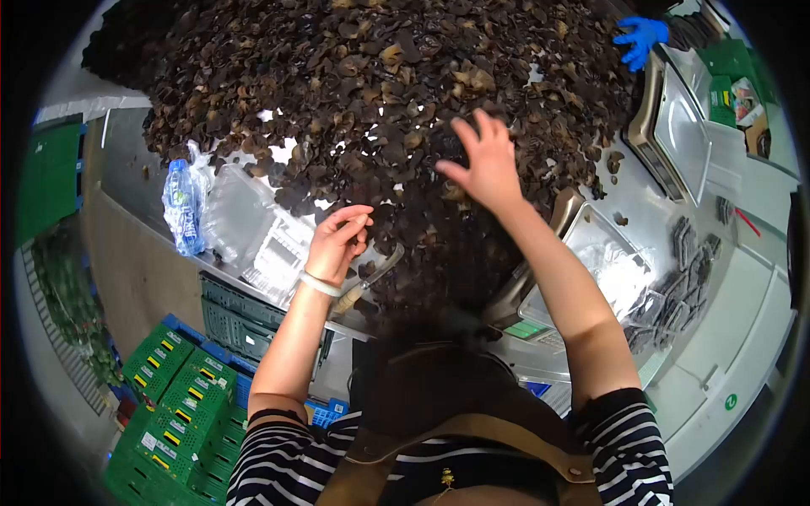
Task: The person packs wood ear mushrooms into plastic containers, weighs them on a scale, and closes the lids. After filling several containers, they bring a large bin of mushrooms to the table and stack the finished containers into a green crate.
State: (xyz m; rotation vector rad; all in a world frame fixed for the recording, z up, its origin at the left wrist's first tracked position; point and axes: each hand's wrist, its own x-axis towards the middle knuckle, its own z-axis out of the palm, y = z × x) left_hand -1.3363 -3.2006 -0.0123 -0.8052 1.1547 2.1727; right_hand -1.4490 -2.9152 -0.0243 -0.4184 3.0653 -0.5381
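Observation:
A broad heap of dark brown wood ear mushrooms point(354, 76) covers the metal table. My right hand point(488, 164) is over the heap, its fingers spread and nothing visible in them. My left hand point(339, 240) is at the near edge of the heap, thumb and fingertips brought together; whatever may be between them is too small to make out. A knife with a wooden handle point(348, 299) lies just right of my left wrist, its curved blade pointing up towards the mushrooms. Clear plastic bags point(236, 211) and a sheet of white labels point(284, 257) lie to the left of that hand.
A blue-labelled bottle point(183, 207) lies at the left table edge. One scale point(582, 223) stands by my right forearm, another point(666, 126) farther back. Packed mushroom trays point(675, 291) sit at right. A blue-gloved hand point(641, 40) reaches in. Green crates point(173, 405) are stacked lower left.

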